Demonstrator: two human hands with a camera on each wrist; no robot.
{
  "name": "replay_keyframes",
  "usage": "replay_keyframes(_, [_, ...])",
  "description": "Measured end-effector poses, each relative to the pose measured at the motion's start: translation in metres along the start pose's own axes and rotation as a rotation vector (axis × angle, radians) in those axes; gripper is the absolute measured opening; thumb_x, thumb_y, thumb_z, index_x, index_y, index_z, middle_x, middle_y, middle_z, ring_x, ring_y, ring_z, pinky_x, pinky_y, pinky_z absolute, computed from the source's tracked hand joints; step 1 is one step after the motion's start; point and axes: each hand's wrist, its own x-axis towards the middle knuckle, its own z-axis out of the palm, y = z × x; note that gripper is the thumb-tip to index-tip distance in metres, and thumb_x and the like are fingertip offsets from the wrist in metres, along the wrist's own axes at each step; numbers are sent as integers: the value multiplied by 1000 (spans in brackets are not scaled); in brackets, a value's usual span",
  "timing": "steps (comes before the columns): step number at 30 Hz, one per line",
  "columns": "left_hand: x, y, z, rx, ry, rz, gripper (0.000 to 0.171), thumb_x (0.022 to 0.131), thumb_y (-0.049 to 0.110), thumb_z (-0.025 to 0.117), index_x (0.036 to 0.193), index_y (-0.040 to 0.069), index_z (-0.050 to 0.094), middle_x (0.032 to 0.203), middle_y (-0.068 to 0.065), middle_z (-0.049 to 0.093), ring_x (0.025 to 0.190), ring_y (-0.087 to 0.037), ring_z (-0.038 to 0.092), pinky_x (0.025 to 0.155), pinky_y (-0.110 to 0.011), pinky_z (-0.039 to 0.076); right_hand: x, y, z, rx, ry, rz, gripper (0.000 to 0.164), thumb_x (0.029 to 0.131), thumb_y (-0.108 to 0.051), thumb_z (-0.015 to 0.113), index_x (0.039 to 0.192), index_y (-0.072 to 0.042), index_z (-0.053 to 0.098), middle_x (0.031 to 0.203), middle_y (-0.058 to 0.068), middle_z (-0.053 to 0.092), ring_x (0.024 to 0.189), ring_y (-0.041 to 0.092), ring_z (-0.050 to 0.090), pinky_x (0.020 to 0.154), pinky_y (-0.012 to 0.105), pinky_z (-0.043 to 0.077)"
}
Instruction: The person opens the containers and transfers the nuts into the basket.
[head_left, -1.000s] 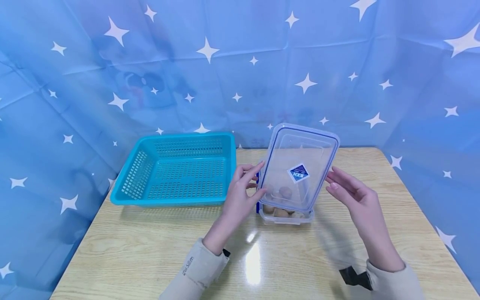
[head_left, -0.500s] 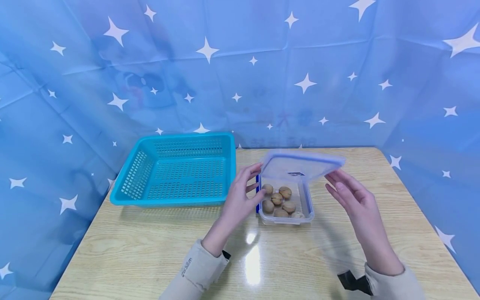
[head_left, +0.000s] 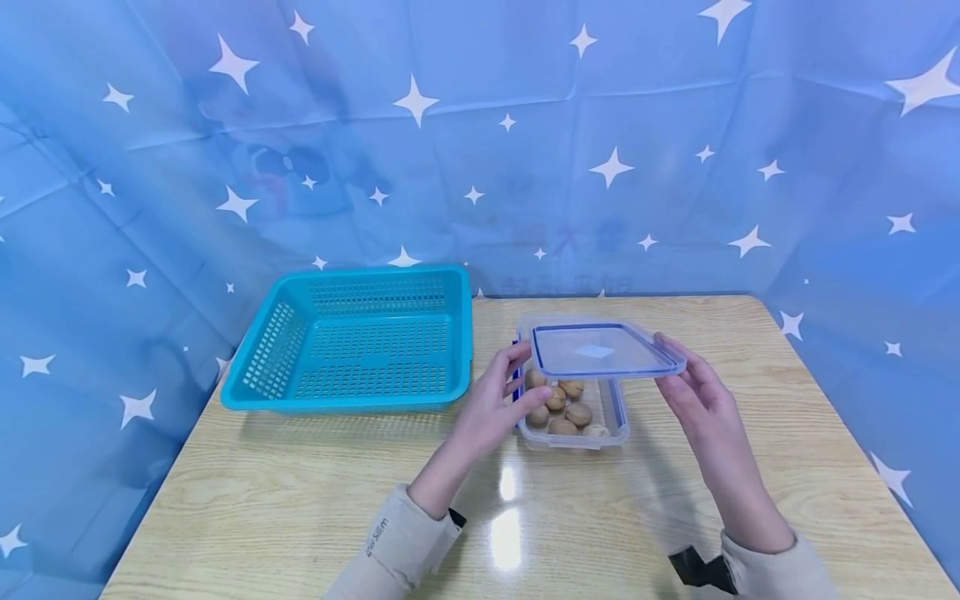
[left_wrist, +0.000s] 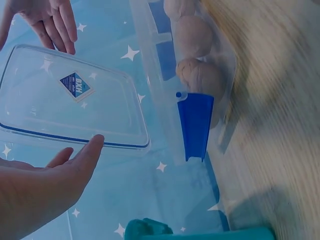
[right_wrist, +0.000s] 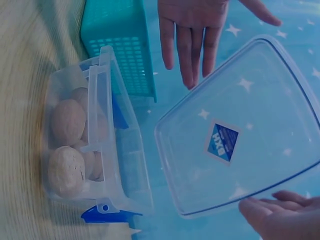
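Note:
A clear plastic lid [head_left: 615, 354] with a blue seal is held between my two hands, tilted above its box. My left hand [head_left: 483, 412] is at the lid's left edge, its thumb over the box's left side. My right hand [head_left: 701, 404] holds the right edge, fingertips close to the corner. The wrist views show a blue BXH label [left_wrist: 76, 85] on the lid. Below it the clear box [head_left: 573, 442] stands uncovered, with several walnuts [head_left: 578, 414] inside. A blue side latch [left_wrist: 196, 127] hangs open on the box. The lid hides the box's far part.
A turquoise perforated basket [head_left: 378, 325] stands left of the box, close to my left hand. Both are on a light wooden table [head_left: 300, 517]. A blue curtain with white stars [head_left: 480, 125] hangs right behind the table.
The lid has tipped from steeply raised to a flatter tilt over the box, bringing the walnuts into view. My left hand has shifted slightly right, and the right hand slightly left.

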Motion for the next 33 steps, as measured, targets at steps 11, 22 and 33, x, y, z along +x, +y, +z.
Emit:
replay_keyframes(11, [3,-3,7,-36,-2,-17,91,90,73,51,149,4,36,161,-11,34,148,-26,37,118,-42,39,-3,0,-1,-112,52,46,51,106,-17,46,156,-16,34,156,6,40,128,-7,49,97,3,42])
replay_keyframes(22, [4,-2,10,-55,-21,-2,94,86,68,63,154,12,30,165,1,27,151,-18,32,119,-42,37,-4,9,-6,103,-7,-9,52,109,-16,39,158,-8,25,167,7,21,135,-9,44,105,6,40])
replay_keyframes(33, [7,-3,25,-42,-59,45,83,93,42,69,159,22,24,166,12,22,150,-19,34,119,-40,38,-5,14,-11,362,80,-140,48,109,-10,33,154,6,26,162,7,33,139,1,46,110,17,40])
